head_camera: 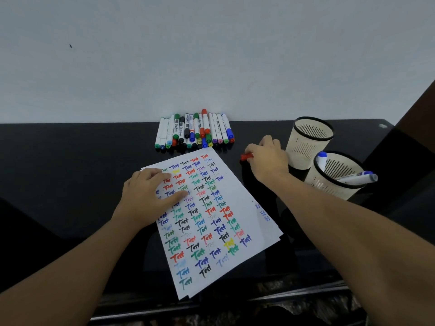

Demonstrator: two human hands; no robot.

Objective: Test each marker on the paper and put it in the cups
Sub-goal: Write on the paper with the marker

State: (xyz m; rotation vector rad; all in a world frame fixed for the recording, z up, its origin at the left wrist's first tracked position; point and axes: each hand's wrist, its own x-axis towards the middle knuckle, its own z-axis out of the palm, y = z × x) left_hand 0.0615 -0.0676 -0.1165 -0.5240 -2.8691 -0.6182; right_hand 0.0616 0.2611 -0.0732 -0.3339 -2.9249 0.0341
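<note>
A white sheet of paper [237, 198] covered with several coloured "Test" scribbles lies tilted on the black table. My left hand [146, 196] rests flat on its upper left part with straight fingers. My right hand [266, 158] is to the right of the paper and grips a red marker [246, 156], of which only the red end shows past my fingers. A pile of several markers [195, 131] lies against the wall behind the paper. Two cream cups stand at the right: the far cup [306, 147] looks empty, the near cup [334, 187] holds blue-capped markers [357, 177].
The black table [70, 161] ends at a white wall [188, 55] just behind the marker pile. More sheets [266, 216] peek out beneath the top paper at its right edge. A dark edge [414, 118] rises at the far right beyond the cups.
</note>
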